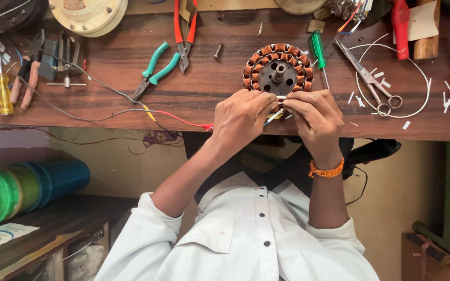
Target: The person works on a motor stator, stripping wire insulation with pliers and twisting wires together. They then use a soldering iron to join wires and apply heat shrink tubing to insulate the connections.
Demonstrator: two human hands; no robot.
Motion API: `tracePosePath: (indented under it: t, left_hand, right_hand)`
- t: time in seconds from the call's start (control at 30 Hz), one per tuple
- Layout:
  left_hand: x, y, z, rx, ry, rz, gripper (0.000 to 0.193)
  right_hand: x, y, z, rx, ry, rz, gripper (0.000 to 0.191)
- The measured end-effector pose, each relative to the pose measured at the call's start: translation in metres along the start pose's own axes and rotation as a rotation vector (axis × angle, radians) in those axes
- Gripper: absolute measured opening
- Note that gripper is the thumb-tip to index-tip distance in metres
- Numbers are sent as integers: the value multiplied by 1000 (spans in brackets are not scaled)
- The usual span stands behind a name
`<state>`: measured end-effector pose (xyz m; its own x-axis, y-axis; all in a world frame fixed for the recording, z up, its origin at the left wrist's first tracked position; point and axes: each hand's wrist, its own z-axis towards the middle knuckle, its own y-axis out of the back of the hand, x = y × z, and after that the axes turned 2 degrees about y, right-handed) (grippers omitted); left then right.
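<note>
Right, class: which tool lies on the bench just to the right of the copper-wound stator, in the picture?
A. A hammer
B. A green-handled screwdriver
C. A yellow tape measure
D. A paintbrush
B: the green-handled screwdriver lies beside the right edge of the stator, with the scissors further right.

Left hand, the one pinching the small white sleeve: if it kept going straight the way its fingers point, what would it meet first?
Most likely the round copper-wound stator on the wooden bench, just past the left hand and its fingertips; depth is unclear from above.
</note>
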<state>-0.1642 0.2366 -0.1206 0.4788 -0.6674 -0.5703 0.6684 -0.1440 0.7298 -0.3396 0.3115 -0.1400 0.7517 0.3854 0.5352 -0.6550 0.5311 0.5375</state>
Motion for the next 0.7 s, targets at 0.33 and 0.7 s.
tracePosePath:
  t: [0.33, 0.7]
  left_hand:
    - [0, -6, 3, -50, -27, 86, 11]
    - [-5, -14, -26, -91, -43, 69, 33]
  right_hand:
    - [-7, -1, -9, -14, -69, 75, 20]
    - [-8, -4, -11, 3, -106, 74, 17]
